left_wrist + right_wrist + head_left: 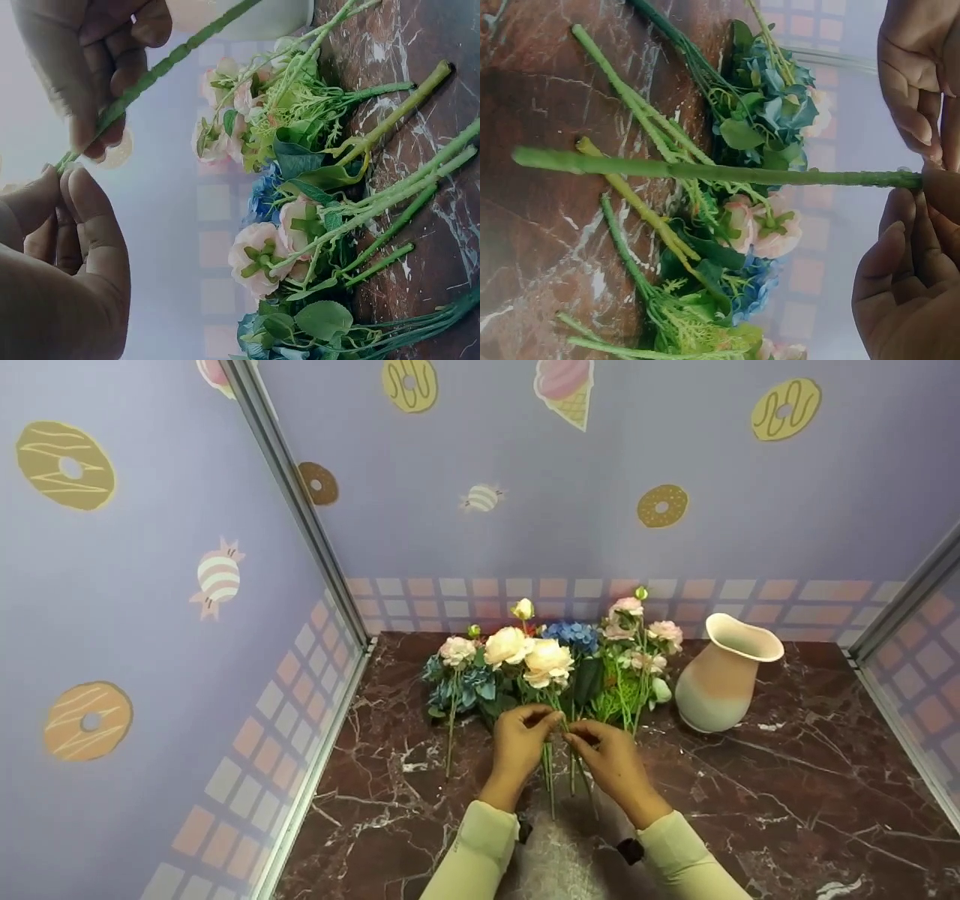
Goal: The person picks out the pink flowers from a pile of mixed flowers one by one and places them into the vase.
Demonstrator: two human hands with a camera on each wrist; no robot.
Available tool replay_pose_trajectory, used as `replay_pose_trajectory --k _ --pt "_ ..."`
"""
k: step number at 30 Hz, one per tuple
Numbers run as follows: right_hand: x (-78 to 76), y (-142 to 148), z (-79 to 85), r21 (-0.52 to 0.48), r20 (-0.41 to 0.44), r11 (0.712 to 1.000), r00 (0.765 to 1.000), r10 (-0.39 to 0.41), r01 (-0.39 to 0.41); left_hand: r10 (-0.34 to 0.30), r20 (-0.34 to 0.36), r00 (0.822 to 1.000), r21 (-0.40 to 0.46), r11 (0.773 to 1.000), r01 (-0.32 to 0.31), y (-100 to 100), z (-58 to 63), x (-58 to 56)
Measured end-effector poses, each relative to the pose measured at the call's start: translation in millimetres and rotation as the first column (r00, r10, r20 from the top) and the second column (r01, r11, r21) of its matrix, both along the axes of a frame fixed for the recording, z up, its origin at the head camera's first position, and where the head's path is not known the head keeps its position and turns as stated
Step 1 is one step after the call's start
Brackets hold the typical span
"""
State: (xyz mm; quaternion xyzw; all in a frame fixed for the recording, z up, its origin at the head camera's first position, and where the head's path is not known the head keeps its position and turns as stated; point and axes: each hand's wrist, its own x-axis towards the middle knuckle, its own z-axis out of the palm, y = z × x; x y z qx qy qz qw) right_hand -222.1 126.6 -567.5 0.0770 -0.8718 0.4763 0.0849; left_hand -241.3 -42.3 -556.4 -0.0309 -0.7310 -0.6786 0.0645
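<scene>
Thumb and fingers of my left hand (521, 744) pinch a thin green flower stem (727, 174). Close beside it, my right hand (611, 757) pinches the same stem. Its bare lower end runs down past my fingers toward me. Just beyond the hands are cream flower heads (548, 660); which bloom belongs to this stem cannot be told, since the stems overlap there. Other artificial flowers lie behind and around: teal flowers (466, 690), blue flowers (262, 196) and pale pink flowers (645, 660) with green foliage.
A pink and pale blue vase (720, 682) with a flared rim stands upright right of the flowers. Everything rests on a dark red marble-patterned tabletop (795, 795). Patterned lilac panels (480, 547) close off the back and both sides.
</scene>
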Motion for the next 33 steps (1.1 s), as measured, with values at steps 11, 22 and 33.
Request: replay_pose_trajectory --k 11,22,33 --pt "5.5 5.6 -4.0 0.062 -0.072 0.998 0.997 0.018 -0.014 0.002 0.004 1.000 0.067 0.998 -0.003 1.4 -0.7 4.2" --pt "-27.4 48.7 36.5 0.221 -0.510 0.964 0.860 -0.015 0.149 -0.057 0.038 0.998 -0.027 0.998 0.058 -3.4 -22.7 16.5" --pt "-67.2 92.9 114.6 0.159 -0.744 0.893 0.646 -0.172 0.422 -0.056 0.073 0.996 -0.106 0.992 0.063 -10.4 -48.8 30.2"
